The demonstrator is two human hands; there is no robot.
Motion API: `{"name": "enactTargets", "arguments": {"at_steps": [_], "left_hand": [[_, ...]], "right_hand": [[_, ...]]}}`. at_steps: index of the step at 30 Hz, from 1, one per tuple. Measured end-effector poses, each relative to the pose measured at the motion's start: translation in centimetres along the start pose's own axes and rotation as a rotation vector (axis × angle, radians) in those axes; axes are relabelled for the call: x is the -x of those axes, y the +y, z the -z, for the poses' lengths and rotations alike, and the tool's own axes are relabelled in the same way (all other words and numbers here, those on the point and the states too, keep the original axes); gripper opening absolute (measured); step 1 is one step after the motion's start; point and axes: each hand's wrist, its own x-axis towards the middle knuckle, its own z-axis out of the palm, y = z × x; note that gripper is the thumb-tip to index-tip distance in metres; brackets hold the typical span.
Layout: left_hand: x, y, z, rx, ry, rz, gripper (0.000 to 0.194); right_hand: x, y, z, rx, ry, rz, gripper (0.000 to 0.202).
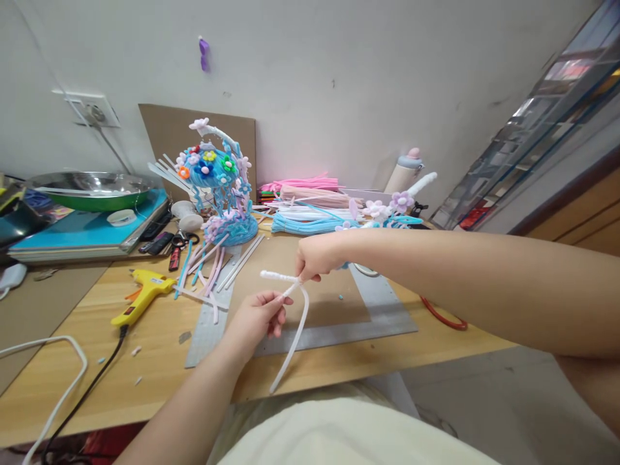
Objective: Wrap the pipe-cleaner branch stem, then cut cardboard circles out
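Observation:
A white pipe cleaner (296,339) is pinched between my two hands above the cardboard sheet. One end looks thicker and wound, pointing left; a long loose tail curves down toward the table's front edge. My left hand (264,311) grips a short white length from below, thumb against fingers. Just above and to the right, my right hand (317,256) is closed on the spot where the white strands meet; its fingertips are partly hidden. Behind my hands stands a blue jellyfish-like pipe-cleaner ornament (208,168) with colourful flowers. Beyond my right forearm is another piece with lilac flowers (401,201).
A yellow hot glue gun (145,290) lies at left, its black cord running off the front edge. Cut pipe cleaners (206,265) and scissors (183,239) lie beside it. Blue bundles (305,221) line the wall. A metal bowl (92,190) rests on books.

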Motion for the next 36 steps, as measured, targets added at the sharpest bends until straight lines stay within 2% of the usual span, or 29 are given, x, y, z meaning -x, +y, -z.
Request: {"name": "enactTargets", "arguments": {"at_steps": [7, 10, 13, 16, 18, 23, 31, 34, 36], "left_hand": [[1.3, 0.4, -0.8, -0.157, 0.096, -0.044, 0.022], [2.4, 1.0, -1.5, -0.353, 0.18, -0.125, 0.024], [3.4, 1.6, -2.4, -0.61, 0.24, -0.192, 0.034], [3.9, 2.1, -3.4, -0.718, 0.262, -0.215, 0.038], [3.9, 2.1, -4.1, -0.687, 0.252, -0.195, 0.037], [2.8, 1.0, -5.4, -0.448, 0.174, -0.101, 0.032], [1.7, -0.2, -6.4, -0.379, 0.105, -0.089, 0.031], [1.8, -0.4, -6.1, -0.382, 0.066, -0.084, 0.032], [2.4, -0.3, -5.3, -0.46, 0.035, -0.115, 0.039]], "right_hand": [[0.8, -2.4, 0.0, 0.096, 0.046, -0.164, 0.028], [0.9, -2.7, -0.2, 0.118, 0.102, -0.186, 0.028], [0.8, -2.7, -0.7, 0.147, 0.183, -0.208, 0.031], [0.6, -3.0, -1.3, 0.179, 0.244, -0.224, 0.033], [0.5, -3.2, -1.7, 0.201, 0.274, -0.233, 0.033], [0.1, -2.8, -2.6, 0.232, 0.328, -0.25, 0.03], [-0.7, -1.4, -4.2, 0.243, 0.332, -0.237, 0.027], [-0.5, -1.0, -4.0, 0.259, 0.29, -0.198, 0.027], [-0.1, -0.6, -3.6, 0.276, 0.246, -0.128, 0.025]]}}
